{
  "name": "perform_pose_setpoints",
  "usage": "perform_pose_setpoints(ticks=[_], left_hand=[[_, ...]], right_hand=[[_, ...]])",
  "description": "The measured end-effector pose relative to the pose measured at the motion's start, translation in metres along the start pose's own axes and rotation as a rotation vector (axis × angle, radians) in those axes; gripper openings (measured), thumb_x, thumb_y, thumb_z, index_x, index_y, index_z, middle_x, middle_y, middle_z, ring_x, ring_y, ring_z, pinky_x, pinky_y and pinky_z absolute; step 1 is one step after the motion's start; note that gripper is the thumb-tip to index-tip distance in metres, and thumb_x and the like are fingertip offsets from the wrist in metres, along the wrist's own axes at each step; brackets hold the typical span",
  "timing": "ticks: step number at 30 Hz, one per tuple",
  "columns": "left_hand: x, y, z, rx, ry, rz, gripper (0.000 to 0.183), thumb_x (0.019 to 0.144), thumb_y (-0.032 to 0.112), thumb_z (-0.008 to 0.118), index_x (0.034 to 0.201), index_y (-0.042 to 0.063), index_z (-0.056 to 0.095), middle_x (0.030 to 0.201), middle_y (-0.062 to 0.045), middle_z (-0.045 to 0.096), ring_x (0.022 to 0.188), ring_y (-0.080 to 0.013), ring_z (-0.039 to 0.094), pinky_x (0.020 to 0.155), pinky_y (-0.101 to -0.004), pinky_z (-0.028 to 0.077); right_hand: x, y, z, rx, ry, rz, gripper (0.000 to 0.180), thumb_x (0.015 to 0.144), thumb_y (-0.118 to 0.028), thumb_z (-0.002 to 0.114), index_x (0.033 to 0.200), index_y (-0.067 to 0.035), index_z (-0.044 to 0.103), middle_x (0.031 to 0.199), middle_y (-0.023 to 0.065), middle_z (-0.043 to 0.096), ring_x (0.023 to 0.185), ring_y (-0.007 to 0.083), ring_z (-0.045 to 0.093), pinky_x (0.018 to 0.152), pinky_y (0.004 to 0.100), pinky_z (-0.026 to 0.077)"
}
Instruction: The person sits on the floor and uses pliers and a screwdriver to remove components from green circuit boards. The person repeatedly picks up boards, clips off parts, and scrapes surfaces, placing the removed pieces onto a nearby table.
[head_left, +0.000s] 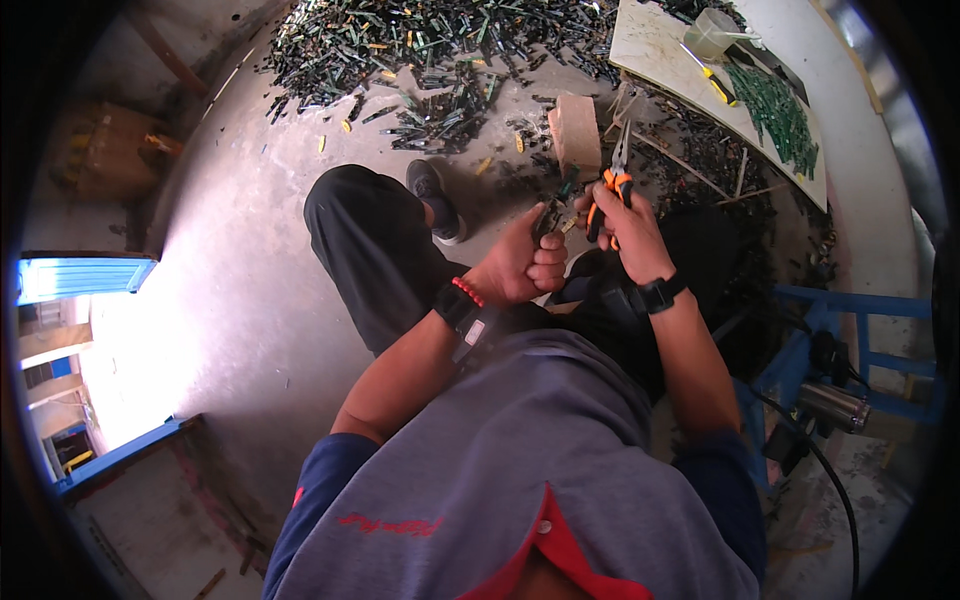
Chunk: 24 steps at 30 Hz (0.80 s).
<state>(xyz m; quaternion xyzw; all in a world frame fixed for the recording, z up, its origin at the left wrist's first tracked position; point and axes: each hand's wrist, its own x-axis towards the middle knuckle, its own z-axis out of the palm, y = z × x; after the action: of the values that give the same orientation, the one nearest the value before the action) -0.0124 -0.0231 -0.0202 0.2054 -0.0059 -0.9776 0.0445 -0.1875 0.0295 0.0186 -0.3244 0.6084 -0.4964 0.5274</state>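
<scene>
Near the middle of the head view, my left hand is closed around a small dark piece, with its thumb pointing up. Just right of it, my right hand grips needle-nose pliers with orange and black handles, jaws pointing away from me. A small yellowish strip shows between the two hands; which hand touches it I cannot tell. Beyond the hands a brick-like block stands on the floor, and a dark green piece shows just below it.
A large heap of small dark and green parts covers the far floor. At the upper right, a pale board bears a plastic cup, a yellow-handled screwdriver and green strips. A blue metal frame stands at the right.
</scene>
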Motion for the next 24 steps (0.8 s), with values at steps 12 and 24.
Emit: perform_pose_setpoints(ticks=[12, 24], left_hand=[[0.004, -0.013, -0.007, -0.01, 0.059, -0.072, 0.058, 0.092, 0.064, 0.027, 0.063, 0.014, 0.036, 0.051, 0.006, 0.022, 0.04, -0.0086, 0.015, 0.038, -0.0247, 0.015], [0.001, -0.01, -0.003, 0.019, 0.171, -0.021, 0.059, 0.091, 0.066, 0.027, 0.062, 0.015, 0.034, 0.052, 0.007, 0.022, 0.041, -0.0079, 0.016, 0.039, -0.0242, 0.015]], right_hand=[[0.016, -0.01, 0.014, -0.045, 0.041, 0.018, 0.017, 0.087, -0.024, 0.063, 0.087, -0.008, 0.058, 0.065, 0.0004, 0.057, 0.05, 0.0049, 0.048, 0.042, 0.0193, 0.033], [0.022, 0.014, -0.003, 0.042, 0.072, 0.262, 0.018, 0.081, -0.018, 0.064, 0.077, -0.002, 0.059, 0.063, 0.0065, 0.059, 0.051, 0.0158, 0.06, 0.038, 0.0235, 0.033]])
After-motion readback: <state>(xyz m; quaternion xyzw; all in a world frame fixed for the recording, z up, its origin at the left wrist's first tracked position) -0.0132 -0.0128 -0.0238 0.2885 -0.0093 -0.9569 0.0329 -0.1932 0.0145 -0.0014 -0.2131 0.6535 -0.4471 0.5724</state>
